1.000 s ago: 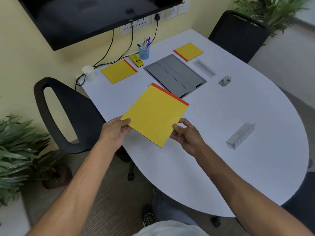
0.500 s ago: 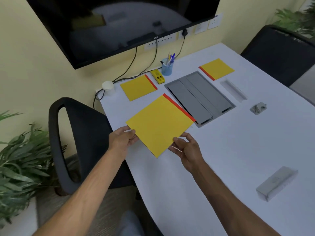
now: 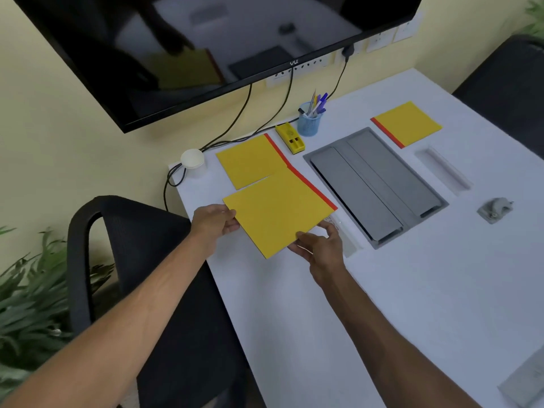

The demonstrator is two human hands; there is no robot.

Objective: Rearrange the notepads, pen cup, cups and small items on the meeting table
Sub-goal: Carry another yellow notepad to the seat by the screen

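Since half a second ago I see the held notepad (image 3: 278, 212) moved farther in; its far corner now overlaps the near corner of the notepad by the wall (image 3: 250, 160). Left hand (image 3: 213, 220) has its grip clamped on the pad's left corner, right hand (image 3: 319, 245) pinches the near edge. Count: three yellow notepads, third (image 3: 407, 123) far right; one blue pen cup (image 3: 309, 122); one stack of white cups (image 3: 192, 161); one yellow block (image 3: 290, 138). White desk (image 3: 412, 290) with grey cable hatch (image 3: 375, 184), wall screen (image 3: 206, 48) above, black chair (image 3: 141, 260) left, plant (image 3: 26, 304).
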